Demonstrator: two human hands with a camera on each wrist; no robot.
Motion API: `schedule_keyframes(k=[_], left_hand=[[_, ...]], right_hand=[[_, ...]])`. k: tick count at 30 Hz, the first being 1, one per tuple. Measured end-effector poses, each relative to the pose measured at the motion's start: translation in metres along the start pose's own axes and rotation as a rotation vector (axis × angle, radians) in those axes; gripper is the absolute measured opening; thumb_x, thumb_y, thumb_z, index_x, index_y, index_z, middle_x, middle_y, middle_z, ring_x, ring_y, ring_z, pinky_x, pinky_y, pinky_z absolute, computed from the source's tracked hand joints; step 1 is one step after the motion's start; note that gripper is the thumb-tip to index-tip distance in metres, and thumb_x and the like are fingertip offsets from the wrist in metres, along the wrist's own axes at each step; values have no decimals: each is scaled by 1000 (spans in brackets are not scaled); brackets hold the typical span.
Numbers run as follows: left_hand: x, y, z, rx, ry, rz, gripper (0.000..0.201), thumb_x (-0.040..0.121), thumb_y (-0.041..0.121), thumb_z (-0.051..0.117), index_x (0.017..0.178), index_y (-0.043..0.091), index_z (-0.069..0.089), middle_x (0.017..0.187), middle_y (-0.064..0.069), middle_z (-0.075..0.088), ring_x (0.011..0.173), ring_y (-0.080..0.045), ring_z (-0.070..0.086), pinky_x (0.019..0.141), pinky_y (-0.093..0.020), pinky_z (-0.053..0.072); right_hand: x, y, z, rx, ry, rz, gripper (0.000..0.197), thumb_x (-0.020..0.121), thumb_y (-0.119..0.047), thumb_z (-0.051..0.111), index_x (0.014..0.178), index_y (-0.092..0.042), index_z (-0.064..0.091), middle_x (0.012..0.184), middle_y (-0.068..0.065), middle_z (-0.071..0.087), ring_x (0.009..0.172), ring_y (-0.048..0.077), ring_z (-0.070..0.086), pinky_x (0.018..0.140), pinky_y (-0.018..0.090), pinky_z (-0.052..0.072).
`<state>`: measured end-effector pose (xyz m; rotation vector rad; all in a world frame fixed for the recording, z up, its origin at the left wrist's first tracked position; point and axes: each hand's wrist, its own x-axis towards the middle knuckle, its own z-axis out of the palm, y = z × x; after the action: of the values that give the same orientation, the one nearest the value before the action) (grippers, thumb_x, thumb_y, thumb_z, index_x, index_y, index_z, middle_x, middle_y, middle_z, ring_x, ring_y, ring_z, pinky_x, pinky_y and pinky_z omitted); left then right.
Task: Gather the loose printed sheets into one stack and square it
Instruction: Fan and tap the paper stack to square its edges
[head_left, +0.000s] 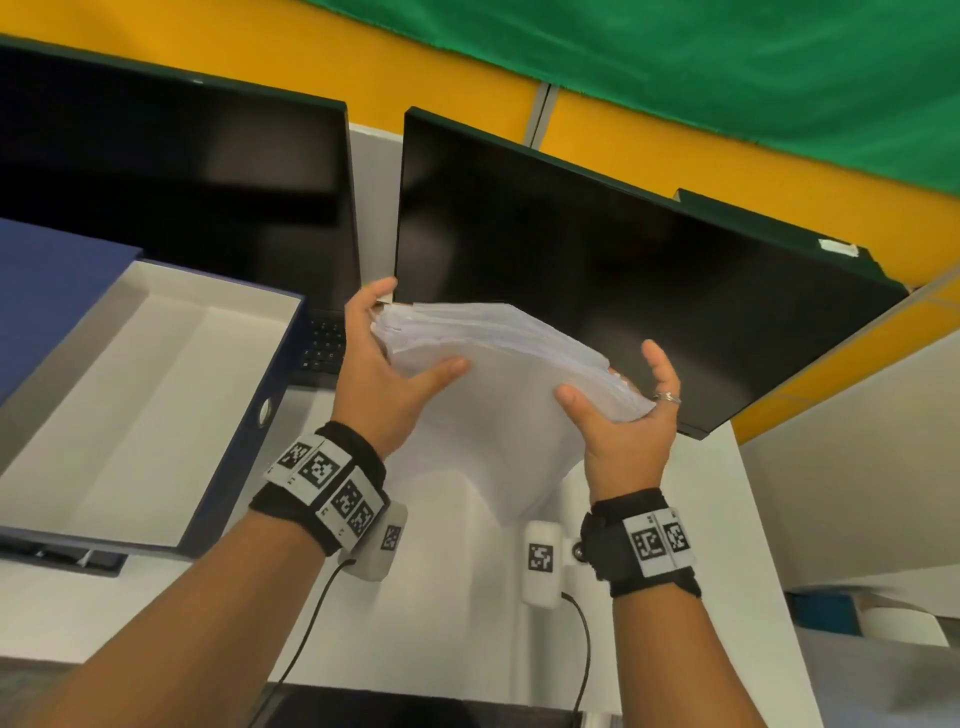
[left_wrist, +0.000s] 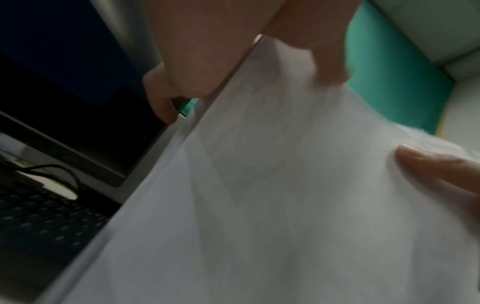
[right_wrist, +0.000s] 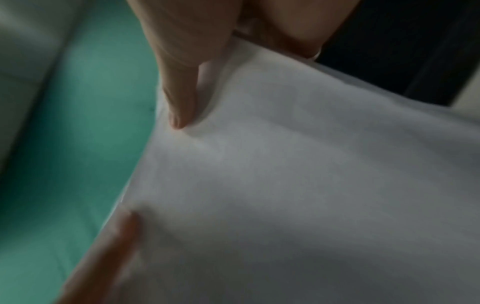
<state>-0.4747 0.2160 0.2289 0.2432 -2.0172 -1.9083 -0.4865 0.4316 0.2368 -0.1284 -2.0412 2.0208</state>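
In the head view, both hands hold the stack of sheets (head_left: 498, 364) up in the air, above the white desk (head_left: 447, 597) and in front of the right monitor (head_left: 623, 291). The left hand (head_left: 382, 364) clamps the left edge, with the thumb lying on the top sheet and the fingers behind the stack. The right hand (head_left: 626, 415) clamps the right edge in the same way, thumb on top; a ring (head_left: 666, 398) is on 1 of its fingers. The 2 hands are apart, with the stack between them. The far edges of the sheets are not aligned; they show as many uneven layers.

Only the head view shows the open blue box file (head_left: 156, 395) at the left on the desk. Its pale inside holds nothing that I can see. A second monitor (head_left: 171, 176) stands behind it.

The left wrist view is blurred, but it shows the near face of the stack (left_wrist: 285, 195) from close, with the left thumb (left_wrist: 324, 55) pressed on it and the tip of the right thumb (left_wrist: 428, 164) at the other side. It also shows a dark keyboard (left_wrist: 46, 224) and a cable (left_wrist: 52, 170) under the monitor; the cable does not appear in the head view.

The right wrist view, also blurred, shows the right thumb (right_wrist: 179, 98) on the paper (right_wrist: 298, 185) and a green surface (right_wrist: 85, 123) behind.
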Motion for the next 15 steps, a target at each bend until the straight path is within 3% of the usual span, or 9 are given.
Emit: schedule_keyframes(k=[2,5,8,11,13,15], left_hand=[[-1,-8,0,126,37,-59,61,80,15,80,133,17,51,121,3,61,111,-13,61,94,-25,52],[-3,-8,-1,196,84,19,36,83,18,76,117,13,67,103,12,69,94,3,65,86,-22,56],[-8,-3,-7,65,67,45,44,72,23,85,112,18,66,104,9,71,94,-5,68,78,-20,58],[-13,-14,-10,25,-100,-82,62,61,31,90,116,19,64,111,4,71,102,-12,68,89,-37,58],[-18,-20,-11,18,-148,-103,61,65,26,88,121,19,66,116,4,71,108,-13,67,95,-45,55],[-19,-22,-10,21,-145,-91,58,69,20,86,123,19,65,119,4,70,110,-11,67,96,-43,55]], right_hand=[[8,3,2,-77,-71,63,51,68,-8,86,109,-30,65,98,-11,72,96,15,70,77,31,60],[14,-4,1,-87,-73,38,28,71,-8,85,83,-30,71,84,-12,75,84,13,73,74,40,61],[12,-7,-14,-23,-69,-56,34,71,-3,83,89,-27,69,88,-13,74,86,8,71,72,26,59],[4,1,-21,-71,-17,-30,44,67,-13,87,102,-29,64,100,-9,70,94,11,69,75,27,59],[3,-3,-16,-85,41,-65,38,70,-23,84,101,-34,65,101,-13,67,95,8,66,78,25,57],[5,-12,-7,-104,62,-111,23,78,-24,78,96,-35,68,92,-19,67,90,0,64,76,14,53]])
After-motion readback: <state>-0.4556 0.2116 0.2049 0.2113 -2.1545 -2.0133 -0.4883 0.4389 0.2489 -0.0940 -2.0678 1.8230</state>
